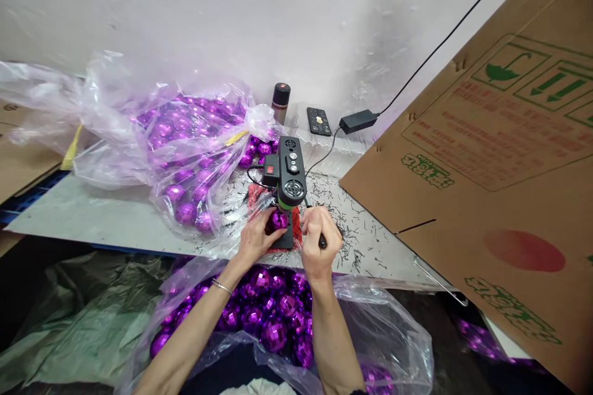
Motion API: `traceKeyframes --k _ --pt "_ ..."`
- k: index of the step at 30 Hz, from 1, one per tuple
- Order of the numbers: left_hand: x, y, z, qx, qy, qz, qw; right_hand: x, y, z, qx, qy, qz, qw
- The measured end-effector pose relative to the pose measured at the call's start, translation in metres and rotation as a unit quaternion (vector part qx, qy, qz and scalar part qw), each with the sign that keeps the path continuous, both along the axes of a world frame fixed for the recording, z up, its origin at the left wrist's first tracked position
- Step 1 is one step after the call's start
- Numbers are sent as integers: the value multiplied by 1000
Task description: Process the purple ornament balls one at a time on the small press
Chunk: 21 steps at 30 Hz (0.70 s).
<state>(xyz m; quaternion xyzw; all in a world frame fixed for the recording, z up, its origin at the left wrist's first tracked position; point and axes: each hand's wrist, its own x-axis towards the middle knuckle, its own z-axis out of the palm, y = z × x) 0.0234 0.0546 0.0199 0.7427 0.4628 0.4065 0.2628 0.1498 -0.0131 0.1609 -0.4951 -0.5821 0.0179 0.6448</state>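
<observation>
"Bauble (280, 220) first: where is it held?"

"Between the thumb and fingers of the left grip (257, 237), beneath the head of a small black machine (291, 171). Its purple, faceted surface is partly covered by the fingers."

"And what is grasped by the right grip (320, 237)?"

"A black lever handle (323, 241), around which the fist is clenched, just beside the machine. Its end is seen poking out from the fist."

"What is seen under the bauble?"

"A black base (283, 242) is seen there, and red material (297, 226) is spread around it on the pale tabletop (386, 259). Thin black bits (359, 241) are scattered over the surface, mostly to the right."

"Is anything placed behind?"

"A dark-capped can (280, 102), a phone (319, 121) and a black power adapter (358, 121) are set near the wall (315, 24). A cord is run up from the adapter."

"And at the sides?"

"On the left, a clear bag (115, 160) filled with purple baubles is laid on the tabletop. On the right, a large printed cardboard box (463, 197) is seen, tilted. More purple baubles are held in an open plastic bag (393, 315) below the forearms."
</observation>
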Motion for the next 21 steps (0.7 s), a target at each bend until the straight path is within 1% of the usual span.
traceKeyframes --k 2,5,8,11,14,17,21 --pt "2 0 -7 54 13 14 998 1 -2 -2 5 -10 2 1000" --pt "3 2 -15 89 19 12 996 2 -4 -13 22 -28 2 999" --pt "2 2 -19 93 19 8 995 2 -3 -34 51 -48 -3 998" --pt "2 2 -20 93 19 7 995 2 0 -57 78 -56 -2 995" --pt "2 1 -20 96 19 6 995 2 2 -73 90 -53 -5 995" --pt "3 0 -19 100 17 5 995 3 4 -79 98 -54 -10 994" --pt "3 -1 -17 88 14 6 996 3 5 -82 105 -51 -14 993"
